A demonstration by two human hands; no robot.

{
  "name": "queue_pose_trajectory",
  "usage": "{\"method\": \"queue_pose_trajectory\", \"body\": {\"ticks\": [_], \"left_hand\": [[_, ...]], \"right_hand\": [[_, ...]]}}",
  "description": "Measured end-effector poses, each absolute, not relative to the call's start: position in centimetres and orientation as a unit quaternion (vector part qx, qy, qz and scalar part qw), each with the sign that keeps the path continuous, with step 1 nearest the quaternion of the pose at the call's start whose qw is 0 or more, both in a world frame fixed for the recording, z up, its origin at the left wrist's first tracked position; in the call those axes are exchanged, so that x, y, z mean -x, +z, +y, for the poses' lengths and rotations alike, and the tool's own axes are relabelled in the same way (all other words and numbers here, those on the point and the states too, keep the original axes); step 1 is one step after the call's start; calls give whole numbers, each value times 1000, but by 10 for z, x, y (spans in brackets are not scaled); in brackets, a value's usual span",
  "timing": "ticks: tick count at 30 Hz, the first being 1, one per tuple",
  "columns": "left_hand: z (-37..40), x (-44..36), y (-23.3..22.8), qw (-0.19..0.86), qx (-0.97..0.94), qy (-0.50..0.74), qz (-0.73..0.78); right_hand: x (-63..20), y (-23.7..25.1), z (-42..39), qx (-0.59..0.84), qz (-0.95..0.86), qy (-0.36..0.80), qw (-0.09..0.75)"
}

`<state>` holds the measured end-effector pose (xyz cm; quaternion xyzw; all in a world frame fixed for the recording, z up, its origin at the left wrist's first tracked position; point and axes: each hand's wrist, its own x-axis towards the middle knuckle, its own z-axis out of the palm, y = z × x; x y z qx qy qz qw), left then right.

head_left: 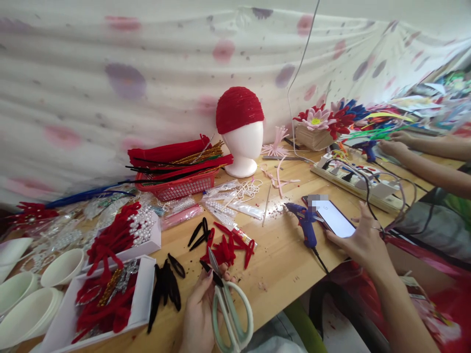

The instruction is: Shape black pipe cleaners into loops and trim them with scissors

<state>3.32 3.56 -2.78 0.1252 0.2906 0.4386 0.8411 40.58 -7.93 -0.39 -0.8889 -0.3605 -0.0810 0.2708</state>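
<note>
My left hand (200, 306) is closed at the table's front edge. It holds scissors (230, 314) with pale green and white handles, blades pointing up and away, and a small black leaf-shaped piece (217, 278) sits by the fingertips. My right hand (364, 240) grips the near end of a smartphone (334, 218) with a lit, pale screen, thumb on one edge and fingers on the other. Beside the phone lies a blue hot glue gun (307, 226). Red fuzzy pieces (224, 251) and black leaf-shaped pieces (165, 289) are scattered near my left hand.
A white foam head (245, 147) wears a red wrapped cap (239, 109). Left of it stands a red basket (176, 186) of fuzzy stems. White boxes (147, 282) and cups (64, 267) fill the left. A power strip (358, 184) and another person's arms (427, 152) are at right.
</note>
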Motion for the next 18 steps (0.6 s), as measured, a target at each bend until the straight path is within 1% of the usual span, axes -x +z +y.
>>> {"method": "queue_pose_trajectory", "body": {"ticks": [13, 18], "left_hand": [[35, -34, -27, 841, -116, 443, 288], [29, -34, -23, 838, -116, 453, 282]], "right_hand": [[-405, -7, -77, 876, -381, -91, 282], [-408, -7, -75, 881, -381, -80, 269]]}}
